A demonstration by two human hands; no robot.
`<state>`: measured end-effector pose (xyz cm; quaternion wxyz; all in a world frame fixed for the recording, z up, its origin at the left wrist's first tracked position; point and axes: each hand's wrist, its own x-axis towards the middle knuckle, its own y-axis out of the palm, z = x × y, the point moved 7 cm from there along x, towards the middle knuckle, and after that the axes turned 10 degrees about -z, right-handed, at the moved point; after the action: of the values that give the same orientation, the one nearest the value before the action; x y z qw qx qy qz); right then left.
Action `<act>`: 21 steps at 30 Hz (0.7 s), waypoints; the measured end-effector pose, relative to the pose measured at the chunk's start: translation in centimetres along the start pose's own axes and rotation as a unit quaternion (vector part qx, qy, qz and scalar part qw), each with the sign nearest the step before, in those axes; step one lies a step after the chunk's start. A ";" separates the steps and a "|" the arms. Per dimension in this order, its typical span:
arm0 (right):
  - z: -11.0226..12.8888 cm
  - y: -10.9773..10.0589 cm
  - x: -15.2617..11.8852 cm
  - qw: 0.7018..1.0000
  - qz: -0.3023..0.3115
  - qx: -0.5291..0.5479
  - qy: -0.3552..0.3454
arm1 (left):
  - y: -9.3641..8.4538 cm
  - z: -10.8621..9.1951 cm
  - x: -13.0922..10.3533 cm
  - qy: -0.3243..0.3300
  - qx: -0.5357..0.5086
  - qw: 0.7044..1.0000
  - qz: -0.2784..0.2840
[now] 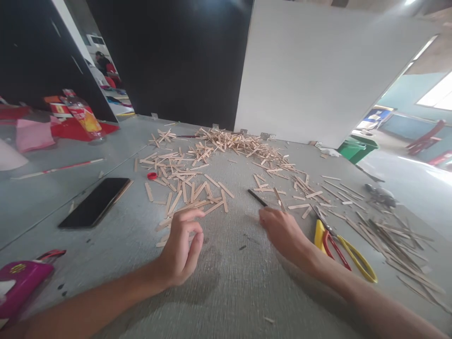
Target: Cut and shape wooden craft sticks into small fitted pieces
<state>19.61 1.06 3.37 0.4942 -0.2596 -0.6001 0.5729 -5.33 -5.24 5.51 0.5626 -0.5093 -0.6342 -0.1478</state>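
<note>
My left hand (183,247) rests on the grey table with fingers loosely curled, a gap between thumb and forefinger and nothing visible in it. It lies beside the near end of a scatter of flat wooden sticks (175,201). My right hand (282,228) is closed at the near end of a thin black rod-like tool (257,197), which points away from me. Its fingertips are partly hidden. Right of that wrist lie scissors (335,242) with yellow and red handles, blades partly open.
A heap of wooden sticks (243,143) lies before the black and white panels. Long thin strips (384,249) spread at the right. On the left are a phone (95,202), a red ring (151,175), a bottle (83,115) and a purple object (26,285). A green bin (356,148) stands beyond.
</note>
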 end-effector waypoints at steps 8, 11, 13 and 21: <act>1.7 -1.4 -0.1 0.999 -0.027 0.040 -0.024 | 0.0 0.5 -0.1 -0.029 0.003 1.000 -0.007; 9.8 -1.6 -3.8 0.977 0.031 0.114 -0.177 | -0.1 0.6 -0.1 -0.044 0.003 0.999 -0.004; 14.7 -1.5 -6.5 0.944 0.046 0.126 -0.303 | -0.1 0.7 -0.2 -0.050 0.000 0.999 -0.001; 7.2 1.6 -1.0 0.988 0.013 0.012 -0.152 | 0.0 0.7 -0.5 -0.044 -0.008 0.999 -0.003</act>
<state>13.12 -2.55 2.59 0.3927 -0.1715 -0.6582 0.6190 -5.79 -4.93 4.88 0.5293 -0.5179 -0.6589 -0.1324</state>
